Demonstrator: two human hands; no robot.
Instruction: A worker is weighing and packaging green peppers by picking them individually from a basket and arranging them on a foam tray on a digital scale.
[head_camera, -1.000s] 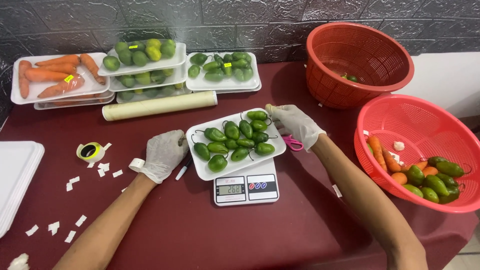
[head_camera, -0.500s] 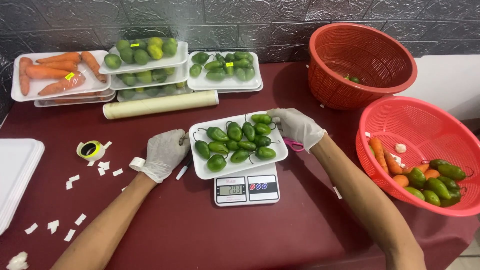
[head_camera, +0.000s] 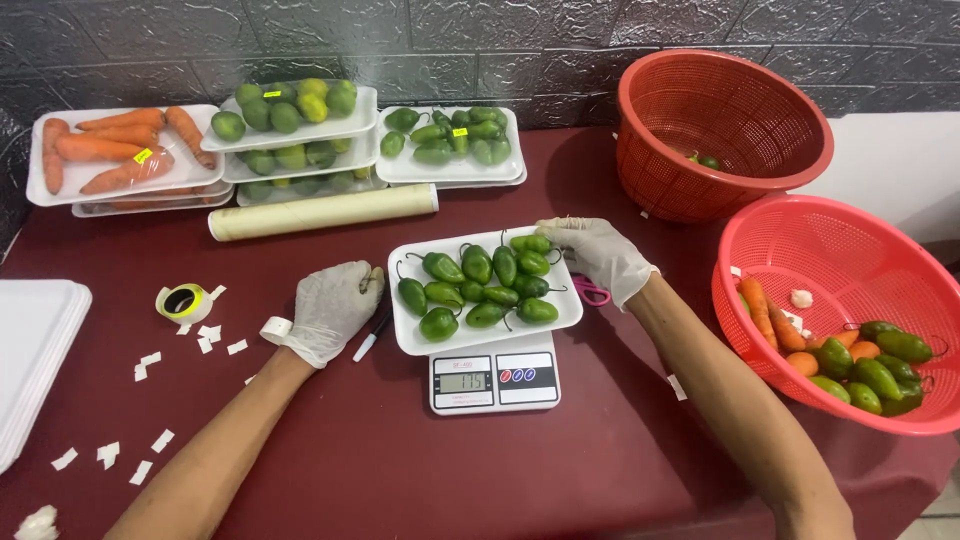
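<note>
Roughly a dozen green peppers (head_camera: 483, 283) sit on the white foam tray (head_camera: 415, 340), which rests on the scale (head_camera: 494, 380). My right hand (head_camera: 598, 256), gloved, touches the tray's far right corner, fingers curled at the rim; whether they pinch a pepper I cannot tell. My left hand (head_camera: 332, 308) lies half closed on the cloth just left of the tray, holding nothing. Best done, I judge, with both hands lifted clear of the tray while the display settles: any touch skews the weight. Pink scissors (head_camera: 592, 291) lie right of the tray.
</note>
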